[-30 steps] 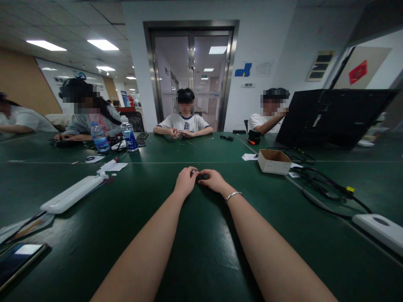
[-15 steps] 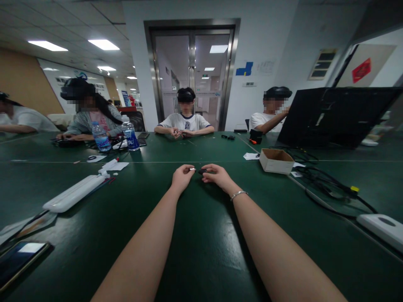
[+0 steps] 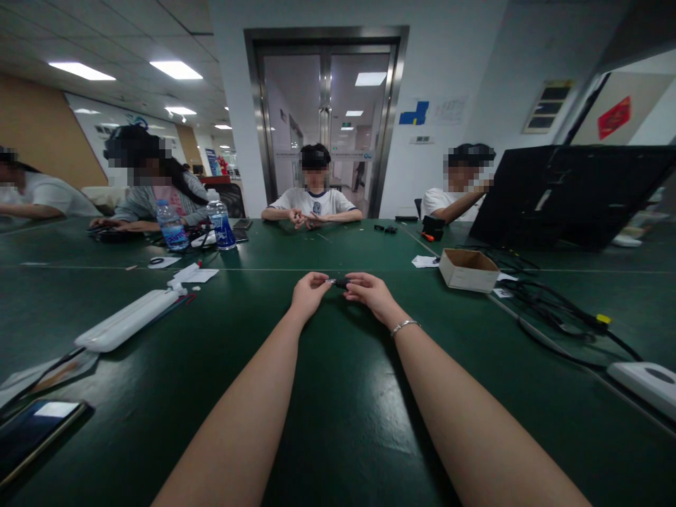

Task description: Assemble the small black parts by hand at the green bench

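Observation:
My left hand [image 3: 308,294] pinches a small silvery piece [image 3: 331,281] between thumb and fingertips, just above the table. A small dark piece [image 3: 342,283] is held in the fingertips of my right hand [image 3: 372,294], which has a silver bracelet at its wrist. The two pieces meet end to end, or very nearly; they are too small to tell whether one is inside the other. Both look like parts of a small connector or stick, but their exact kind cannot be made out.
On the green table [image 3: 338,394] lie a white power strip [image 3: 129,320], a phone [image 3: 39,436], paper scraps [image 3: 195,273] and black cables [image 3: 560,310]. A cardboard box [image 3: 469,271] and a monitor [image 3: 570,197] stand right. Two bottles [image 3: 220,222] stand left; several people sit around.
The silvery piece and the dark piece have come together, closing the small gap between them. The whole view has shifted slightly. The person opposite has moved their hands a little.

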The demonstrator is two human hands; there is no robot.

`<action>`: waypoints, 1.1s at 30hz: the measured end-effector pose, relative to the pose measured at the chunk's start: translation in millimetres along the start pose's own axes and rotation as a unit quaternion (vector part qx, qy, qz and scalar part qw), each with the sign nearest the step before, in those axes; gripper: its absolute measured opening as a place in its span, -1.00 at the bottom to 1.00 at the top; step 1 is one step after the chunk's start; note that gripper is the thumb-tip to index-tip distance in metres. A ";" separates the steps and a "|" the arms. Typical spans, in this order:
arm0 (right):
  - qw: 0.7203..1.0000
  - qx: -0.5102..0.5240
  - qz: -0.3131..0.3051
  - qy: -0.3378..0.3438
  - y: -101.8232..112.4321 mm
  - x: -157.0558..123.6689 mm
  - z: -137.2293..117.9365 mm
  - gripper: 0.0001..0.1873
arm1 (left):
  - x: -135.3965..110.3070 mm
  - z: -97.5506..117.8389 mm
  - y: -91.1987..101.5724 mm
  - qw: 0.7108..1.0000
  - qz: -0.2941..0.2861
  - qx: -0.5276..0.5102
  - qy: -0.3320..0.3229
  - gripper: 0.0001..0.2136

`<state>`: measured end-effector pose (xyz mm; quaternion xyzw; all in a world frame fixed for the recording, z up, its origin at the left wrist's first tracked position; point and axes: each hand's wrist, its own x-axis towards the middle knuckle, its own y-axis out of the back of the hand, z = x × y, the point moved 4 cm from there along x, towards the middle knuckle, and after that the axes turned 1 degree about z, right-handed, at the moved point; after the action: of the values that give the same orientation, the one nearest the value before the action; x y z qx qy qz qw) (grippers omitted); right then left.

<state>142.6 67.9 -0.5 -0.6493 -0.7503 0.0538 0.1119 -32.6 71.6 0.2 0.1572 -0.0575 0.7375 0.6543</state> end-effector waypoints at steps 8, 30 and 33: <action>1.000 0.008 -0.011 -0.007 -1.5 -2.0 -2.1 -0.77 | 0.4 -2.1 -1.7 1.000 -0.023 -0.005 0.011 -0.89; 0.999 0.010 -0.041 -0.006 0.8 -0.6 0.7 -0.77 | 0.6 -4.9 -4.7 0.998 -0.047 0.004 0.035 -0.74; 0.999 0.015 -0.040 -0.006 1.3 -0.1 1.3 -0.76 | 0.4 -5.4 -4.7 0.998 -0.047 0.027 0.034 -0.73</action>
<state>143.5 68.0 -2.0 -0.6169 -0.7753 0.0647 0.1193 -28.9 74.1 -5.3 0.1527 -0.0076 0.7119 0.6855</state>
